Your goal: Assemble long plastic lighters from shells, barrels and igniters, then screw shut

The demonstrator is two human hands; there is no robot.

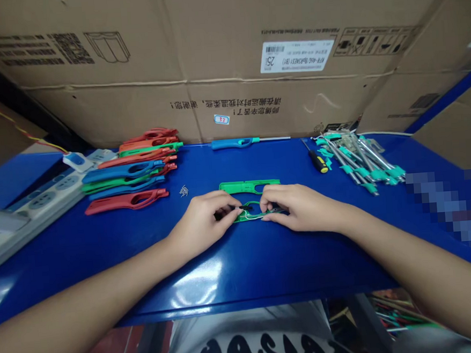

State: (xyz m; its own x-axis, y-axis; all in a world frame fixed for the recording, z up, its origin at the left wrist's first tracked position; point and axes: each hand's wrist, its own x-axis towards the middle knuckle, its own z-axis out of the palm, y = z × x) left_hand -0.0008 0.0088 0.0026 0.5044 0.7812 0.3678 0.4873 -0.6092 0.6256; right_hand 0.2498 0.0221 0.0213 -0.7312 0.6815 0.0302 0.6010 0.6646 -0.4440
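A green half shell of a long-nosed lighter (242, 217) lies on the blue table between my hands, with a thin white wire and black parts in it. My left hand (210, 216) is closed at its left end, fingertips pinching a black part (246, 208). My right hand (292, 207) has its fingers curled together over the right end, where a dark, thin piece shows partly under them. What exactly the right fingers grip is hidden. Just behind lies another green half shell (240, 187), partly covered by my right hand.
Red, green, orange and blue lighter shells (128, 200) lie stacked at left, beside small screws (184, 191) and a power strip (43, 198). An assembled blue lighter (231, 143) lies at the back. To the right are a screwdriver (317, 160) and metal tubes with green ends (357, 160). Cardboard (218, 43) stands behind.
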